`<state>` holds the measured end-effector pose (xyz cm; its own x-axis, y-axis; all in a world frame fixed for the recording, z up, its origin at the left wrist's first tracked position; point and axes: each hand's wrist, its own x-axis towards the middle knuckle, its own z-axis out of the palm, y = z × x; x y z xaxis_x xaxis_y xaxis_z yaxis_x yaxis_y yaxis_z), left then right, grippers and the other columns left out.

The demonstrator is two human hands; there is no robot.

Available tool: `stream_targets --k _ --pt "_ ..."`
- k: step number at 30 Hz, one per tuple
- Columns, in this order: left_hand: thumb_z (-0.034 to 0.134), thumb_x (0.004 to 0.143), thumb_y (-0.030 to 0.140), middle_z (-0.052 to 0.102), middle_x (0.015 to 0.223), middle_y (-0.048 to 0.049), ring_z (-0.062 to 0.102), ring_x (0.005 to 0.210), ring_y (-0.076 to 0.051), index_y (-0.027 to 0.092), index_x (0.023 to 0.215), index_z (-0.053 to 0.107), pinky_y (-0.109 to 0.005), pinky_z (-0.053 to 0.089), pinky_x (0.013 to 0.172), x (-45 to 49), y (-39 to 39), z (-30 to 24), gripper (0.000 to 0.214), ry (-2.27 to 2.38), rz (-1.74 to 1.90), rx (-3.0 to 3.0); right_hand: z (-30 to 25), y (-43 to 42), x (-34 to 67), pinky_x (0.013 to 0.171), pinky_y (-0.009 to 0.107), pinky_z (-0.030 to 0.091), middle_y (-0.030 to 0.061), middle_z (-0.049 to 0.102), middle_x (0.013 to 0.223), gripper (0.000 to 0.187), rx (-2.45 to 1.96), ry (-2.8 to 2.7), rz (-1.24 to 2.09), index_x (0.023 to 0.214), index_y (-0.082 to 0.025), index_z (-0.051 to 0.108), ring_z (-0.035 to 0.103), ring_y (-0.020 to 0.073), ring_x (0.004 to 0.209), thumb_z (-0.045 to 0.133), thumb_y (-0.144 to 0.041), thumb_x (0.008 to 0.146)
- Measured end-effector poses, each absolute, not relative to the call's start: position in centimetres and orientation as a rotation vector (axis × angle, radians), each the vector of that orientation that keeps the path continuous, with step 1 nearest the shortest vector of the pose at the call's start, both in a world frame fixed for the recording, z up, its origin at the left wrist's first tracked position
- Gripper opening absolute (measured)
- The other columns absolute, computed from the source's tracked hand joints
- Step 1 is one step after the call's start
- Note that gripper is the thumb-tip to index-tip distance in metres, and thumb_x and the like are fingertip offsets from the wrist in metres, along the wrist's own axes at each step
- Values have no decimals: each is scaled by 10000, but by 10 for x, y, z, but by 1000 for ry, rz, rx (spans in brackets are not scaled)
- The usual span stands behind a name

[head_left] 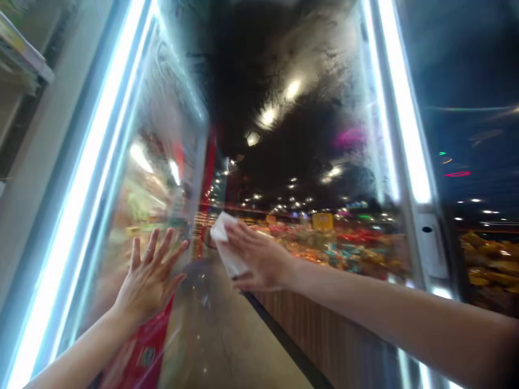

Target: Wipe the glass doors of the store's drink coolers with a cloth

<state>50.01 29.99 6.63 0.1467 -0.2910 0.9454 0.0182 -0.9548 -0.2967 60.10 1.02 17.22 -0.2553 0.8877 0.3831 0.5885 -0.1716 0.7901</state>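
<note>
A fogged glass door (308,108) of a lit display cooler fills the view. My left hand (151,275) lies flat on the glass at the lower left, fingers spread and holding nothing. My right hand (259,258) presses a white cloth (225,243) against the glass near the middle, fingers laid flat over it. Wet streaks and mist cover the upper part of the pane.
Bright light strips run along the door frames at the left (81,183) and right (405,108). A red label (141,351) sits low on the glass. Reflections of store shelves (344,248), an aisle floor (227,335) and ceiling lamps show in the pane.
</note>
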Motion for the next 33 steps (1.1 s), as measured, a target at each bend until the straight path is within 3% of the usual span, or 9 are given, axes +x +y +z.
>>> stream_targets --k 4,10,15,20,26,31,33 --pt "562 952 544 139 1730 -19 43 1605 -330 408 1618 196 -628 -36 1286 496 307 57 771 216 -1909 -2210 202 49 590 1306 610 87 267 209 1674 1081 1891 1666 1685 1599 -6 240 37 351 1599 491 -792 900" --pt "547 970 499 88 1737 -32 -7 1604 -346 382 1625 186 -649 -35 1275 498 300 45 757 118 -1956 -2194 204 65 585 1327 517 100 197 244 1687 1086 1599 1801 1364 1606 -49 258 64 319 1603 503 -815 876" --pt "552 969 505 125 1733 -42 4 1605 -344 369 1622 211 -647 -20 1278 500 295 41 749 108 -1996 -2207 251 76 581 1305 586 74 269 203 1678 1088 1857 1561 1714 1594 34 211 59 384 1593 423 -797 925" --pt "534 983 458 167 1725 -66 33 1604 -347 317 1618 254 -638 -4 1282 500 299 27 708 92 -1997 -2161 229 91 579 1315 517 101 229 244 1679 1110 1478 1777 1345 1590 -18 276 77 339 1599 433 -856 879" --pt "542 975 411 202 1714 -74 73 1603 -338 307 1622 241 -637 17 1289 492 315 -14 721 42 -2015 -2183 227 95 576 1305 577 18 238 239 1678 1051 1790 1589 1662 1602 -5 230 56 346 1600 421 -793 933" --pt "552 969 471 204 1712 -52 84 1603 -331 341 1612 260 -628 -6 1294 490 323 -24 717 90 -2063 -2257 159 57 582 1330 454 42 181 314 1667 1062 1436 1839 1235 1565 -43 361 54 270 1608 472 -841 874" --pt "525 986 452 214 1711 -37 77 1605 -312 352 1615 238 -619 -16 1297 489 321 -22 698 97 -2075 -2277 156 35 590 1331 430 66 166 346 1655 1006 1509 1790 1366 1569 -59 366 90 257 1606 452 -813 907"
